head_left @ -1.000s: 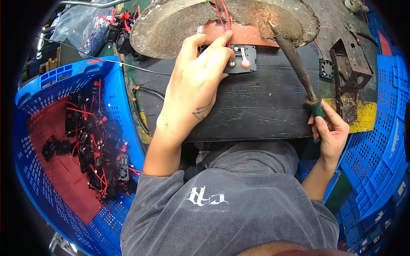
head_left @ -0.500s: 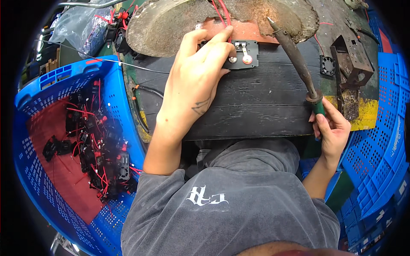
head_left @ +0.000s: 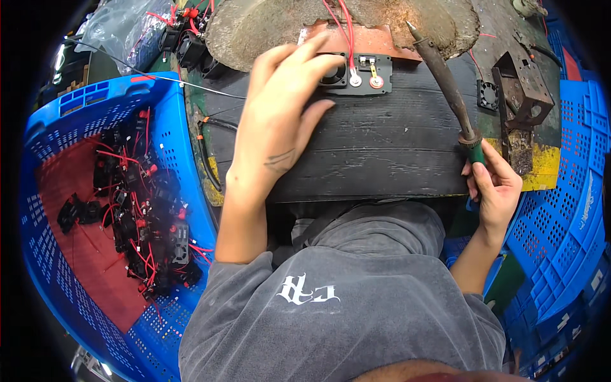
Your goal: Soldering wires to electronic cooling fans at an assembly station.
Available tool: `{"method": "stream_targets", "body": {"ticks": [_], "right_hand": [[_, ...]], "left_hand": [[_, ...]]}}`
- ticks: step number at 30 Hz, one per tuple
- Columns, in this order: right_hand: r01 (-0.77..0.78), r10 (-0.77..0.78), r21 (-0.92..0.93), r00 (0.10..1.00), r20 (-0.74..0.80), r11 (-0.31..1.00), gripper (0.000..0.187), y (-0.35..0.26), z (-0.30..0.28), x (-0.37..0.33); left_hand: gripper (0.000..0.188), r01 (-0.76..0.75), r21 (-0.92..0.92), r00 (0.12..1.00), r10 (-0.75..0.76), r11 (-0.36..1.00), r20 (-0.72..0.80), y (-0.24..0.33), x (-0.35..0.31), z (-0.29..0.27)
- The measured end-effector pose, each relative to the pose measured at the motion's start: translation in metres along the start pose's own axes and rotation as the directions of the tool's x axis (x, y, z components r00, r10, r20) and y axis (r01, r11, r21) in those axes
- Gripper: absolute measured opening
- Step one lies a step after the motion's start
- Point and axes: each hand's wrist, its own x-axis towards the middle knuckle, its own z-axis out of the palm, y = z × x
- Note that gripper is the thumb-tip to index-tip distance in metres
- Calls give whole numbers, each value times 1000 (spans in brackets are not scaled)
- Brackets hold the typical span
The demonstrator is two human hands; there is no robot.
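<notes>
My right hand (head_left: pixel 495 184) is closed round the green handle of a soldering iron (head_left: pixel 444 89), whose tip points up and away to the left. At the far side of the bench lies a black fan panel (head_left: pixel 363 86) with two round metal terminals. Red wires (head_left: pixel 349 39) run from it away from me, one ending at the left terminal. Over the panel's left end is my left hand (head_left: pixel 280 108), fingers spread and holding nothing. It partly hides the small fan there. A reddish-brown board (head_left: pixel 375 43) lies just behind the panel.
On the left, a blue crate (head_left: pixel 172 127) holds several wired black fan parts (head_left: pixel 137 216). A rusty metal bracket (head_left: pixel 525 92) and a small fan (head_left: pixel 488 95) stand at the right. Another blue crate (head_left: pixel 566 191) is beyond. A worn stone-like slab (head_left: pixel 254 32) covers the bench's far side.
My left hand has let go of the red wire and panel, its fingers spreading and moving left. More of the panel and its fan now shows. The right hand keeps the iron nearly still.
</notes>
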Motion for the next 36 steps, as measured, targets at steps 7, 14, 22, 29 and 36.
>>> {"method": "stream_targets", "body": {"ticks": [7,14,22,29,36], "right_hand": [[9,-9,-1,1000,15,1000,43,-1,-1,0],[-3,3,-14,1000,29,1000,43,-4,-2,3],[-28,42,-138,994,104,990,58,-32,4,3],[18,2,-352,999,55,936,58,-60,6,-10],[396,-308,-802,910,277,447,47,-103,-3,0]], "left_hand": [[28,67,200,997,-60,978,-44,-16,-38,-3],[18,89,-12,995,-90,996,-45,-27,-42,-10],[20,-33,-115,961,0,993,-276,-12,-14,-11],[28,-138,-120,942,94,983,-321,-22,-8,6],[27,-119,-94,977,100,988,-189,-19,-9,-2]]}}
